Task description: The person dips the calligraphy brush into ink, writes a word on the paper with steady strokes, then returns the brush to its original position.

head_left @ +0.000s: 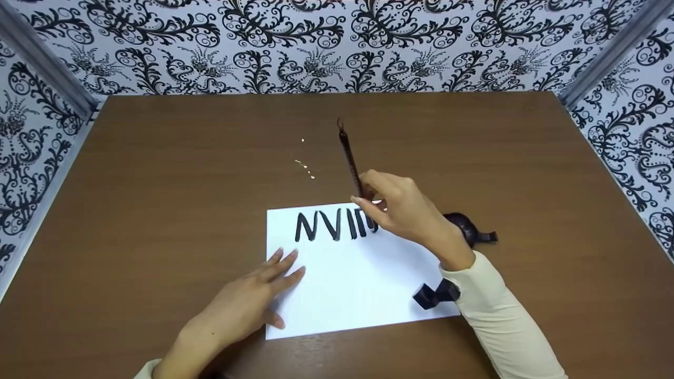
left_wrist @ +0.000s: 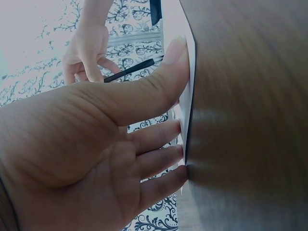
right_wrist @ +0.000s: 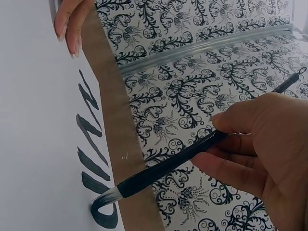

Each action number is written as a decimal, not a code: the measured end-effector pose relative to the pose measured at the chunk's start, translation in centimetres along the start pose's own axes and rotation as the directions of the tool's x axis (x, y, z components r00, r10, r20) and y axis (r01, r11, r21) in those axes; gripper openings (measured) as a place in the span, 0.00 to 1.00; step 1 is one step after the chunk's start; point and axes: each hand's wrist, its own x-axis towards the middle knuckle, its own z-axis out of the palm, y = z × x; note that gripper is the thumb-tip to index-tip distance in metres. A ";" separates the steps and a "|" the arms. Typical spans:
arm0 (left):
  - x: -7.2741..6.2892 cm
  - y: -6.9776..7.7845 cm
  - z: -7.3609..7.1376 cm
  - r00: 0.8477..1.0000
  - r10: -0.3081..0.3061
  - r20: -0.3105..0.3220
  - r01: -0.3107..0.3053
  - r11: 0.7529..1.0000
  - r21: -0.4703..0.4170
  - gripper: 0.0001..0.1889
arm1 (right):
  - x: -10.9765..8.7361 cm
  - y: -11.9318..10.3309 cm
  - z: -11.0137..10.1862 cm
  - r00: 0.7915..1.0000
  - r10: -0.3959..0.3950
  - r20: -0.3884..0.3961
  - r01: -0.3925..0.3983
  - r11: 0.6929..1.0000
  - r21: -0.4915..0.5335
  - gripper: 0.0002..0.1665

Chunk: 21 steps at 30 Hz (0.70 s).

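Note:
My right hand (head_left: 403, 210) pinches a dark paintbrush (right_wrist: 166, 166) with a small loop at its upper end. In the right wrist view the pale bristles (right_wrist: 109, 196) touch the paper on a curved black stroke (right_wrist: 103, 222). Bold black painted marks (head_left: 337, 225) run along the top of the white sheet of paper (head_left: 337, 284), the latest ones partly behind my right hand in the head view. My left hand (head_left: 242, 302) rests with fingers spread on the sheet's left edge. In the left wrist view its thumb (left_wrist: 175, 53) and fingertips lie along the paper's edge.
A dark, round-bodied pot with a short neck (head_left: 468, 230) stands right of the paper, partly behind my right wrist. Small pale flecks (head_left: 304, 166) lie on the brown wooden table (head_left: 184, 158) beyond the sheet. Black-and-white patterned panels (head_left: 284, 47) enclose the back and sides.

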 end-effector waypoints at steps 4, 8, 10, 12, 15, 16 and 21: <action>0.0 0.0 0.0 1.000 -0.001 0.002 0.001 1.000 0.002 0.44 | 0.0 -0.1 0.1 1.000 -0.011 -0.004 0.011 1.000 0.007 0.10; 0.0 0.0 0.0 1.000 -0.005 0.007 0.005 1.000 0.004 0.44 | 0.0 -0.2 0.3 1.000 -0.008 -0.006 0.008 1.000 0.018 0.10; 0.0 0.0 0.0 1.000 -0.006 0.009 0.006 1.000 0.002 0.44 | -0.1 -0.2 0.4 1.000 -0.005 -0.005 0.005 1.000 0.020 0.10; 0.1 0.0 0.0 1.000 -0.006 0.011 0.006 1.000 0.002 0.44 | -0.1 -0.3 0.4 1.000 -0.004 -0.004 0.005 1.000 0.018 0.10; 0.0 0.1 0.0 1.000 -0.004 0.015 0.004 1.000 0.002 0.44 | -0.1 -0.4 0.4 1.000 -0.004 -0.006 0.004 1.000 0.022 0.09; 0.0 0.1 0.0 1.000 -0.007 0.017 0.007 1.000 0.000 0.44 | 0.0 -0.5 0.4 1.000 -0.005 -0.005 0.005 1.000 0.023 0.09; 0.1 0.1 0.0 1.000 -0.013 0.025 0.013 1.000 0.007 0.44 | 0.1 -0.7 0.4 1.000 -0.009 0.007 0.009 1.000 0.025 0.08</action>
